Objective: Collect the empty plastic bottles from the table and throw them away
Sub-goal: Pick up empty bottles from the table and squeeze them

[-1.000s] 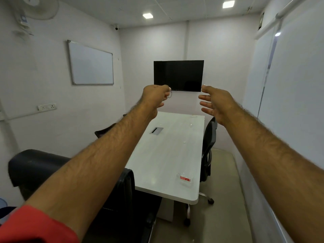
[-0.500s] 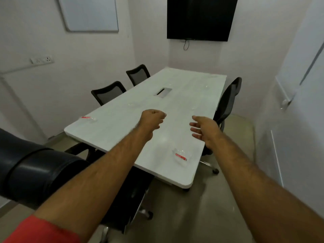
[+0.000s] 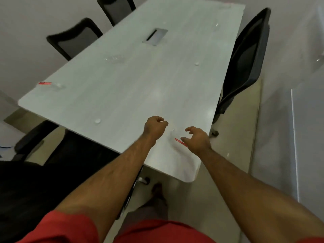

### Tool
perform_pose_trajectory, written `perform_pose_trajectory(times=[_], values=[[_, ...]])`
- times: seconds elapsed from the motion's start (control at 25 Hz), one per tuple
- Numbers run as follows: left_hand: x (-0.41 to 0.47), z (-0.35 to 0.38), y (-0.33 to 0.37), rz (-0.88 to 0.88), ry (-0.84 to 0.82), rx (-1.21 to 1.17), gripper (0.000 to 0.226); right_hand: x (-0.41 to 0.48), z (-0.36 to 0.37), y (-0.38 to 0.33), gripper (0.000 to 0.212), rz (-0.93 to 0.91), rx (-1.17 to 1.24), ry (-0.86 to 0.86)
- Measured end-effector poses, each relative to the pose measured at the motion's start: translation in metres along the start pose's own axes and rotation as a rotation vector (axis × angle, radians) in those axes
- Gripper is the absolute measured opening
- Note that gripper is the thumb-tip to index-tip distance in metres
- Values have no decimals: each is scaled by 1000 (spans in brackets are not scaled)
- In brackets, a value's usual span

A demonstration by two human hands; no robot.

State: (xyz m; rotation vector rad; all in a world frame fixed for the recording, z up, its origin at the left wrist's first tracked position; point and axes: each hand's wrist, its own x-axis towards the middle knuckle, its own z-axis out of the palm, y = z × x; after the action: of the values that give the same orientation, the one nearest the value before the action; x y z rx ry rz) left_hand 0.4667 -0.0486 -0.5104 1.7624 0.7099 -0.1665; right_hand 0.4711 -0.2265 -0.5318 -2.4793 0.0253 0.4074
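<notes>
Right hand [image 3: 197,140] spread wide, fingers curled just above nearest clear plastic bottle [image 3: 177,140] with red label, not yet gripping. Left hand [image 3: 155,127] balled into a fist beside it, holding nothing visible. First pickup apparently in hand. Next move: lower, wrap fingers around the bottle's crushable body near table [image 3: 140,85] corner. Second labelled bottle [image 3: 50,85] lying at far left edge; third clear bottle [image 3: 114,58] mid-table; loose caps [image 3: 97,121] scattered.
</notes>
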Motion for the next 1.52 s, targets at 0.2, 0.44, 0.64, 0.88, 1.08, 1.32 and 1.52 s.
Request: perform_pose_trajectory(times=[0.2,0.44,0.64,0.88,1.08,1.32,1.52], values=[[73,3,-12,-118,-80,43,30,56,24,-9,66,48,-256,-242],[97,-9,-34,-196,-26,21,36,101,33,-58,43,127,87,-239],[111,-67,-47,-196,350,30,28,140,70,-121,51,86,386,-386],[150,-141,-78,-202,769,123,42,155,134,-197,55,67,448,-578],[181,-169,-94,-349,745,461,52,161,149,-202,45,131,499,-594],[167,-154,-85,-177,495,402,24,148,125,-184,42,143,530,-563],[114,-104,-41,-51,420,-146,18,104,82,-146,38,136,668,-538]])
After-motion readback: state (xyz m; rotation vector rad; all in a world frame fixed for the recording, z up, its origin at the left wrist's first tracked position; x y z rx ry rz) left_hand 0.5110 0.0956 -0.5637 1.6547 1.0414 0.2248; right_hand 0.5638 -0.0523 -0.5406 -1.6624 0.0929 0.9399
